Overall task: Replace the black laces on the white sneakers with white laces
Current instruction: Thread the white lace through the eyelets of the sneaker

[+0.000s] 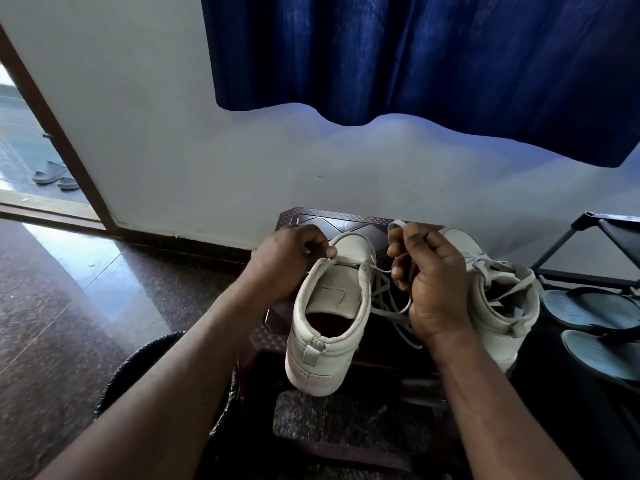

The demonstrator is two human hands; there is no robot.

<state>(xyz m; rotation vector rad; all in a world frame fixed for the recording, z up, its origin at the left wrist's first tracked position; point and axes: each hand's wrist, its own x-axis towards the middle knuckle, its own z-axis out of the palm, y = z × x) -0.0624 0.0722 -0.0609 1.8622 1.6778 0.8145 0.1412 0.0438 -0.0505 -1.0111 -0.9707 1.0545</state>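
Two white sneakers stand on a dark brown plastic stool (304, 216). The left sneaker (329, 327) has its tongue bare, with a white lace (388, 299) threaded only near the toe and hanging loose on its right side. My left hand (287, 261) grips that sneaker's left upper edge, thumb at the eyelet row. My right hand (429, 282) holds the white lace, pinching a loop of it up at the fingertips. The right sneaker (502, 306), partly behind my right hand, carries white laces. No black lace is in view.
A black shoe rack (606, 230) with grey-blue sandals (595, 313) stands at the right. A white wall and a blue curtain (415, 64) lie behind the stool. At the far left is an open doorway with grey slippers (52, 176). A polished stone floor spreads left.
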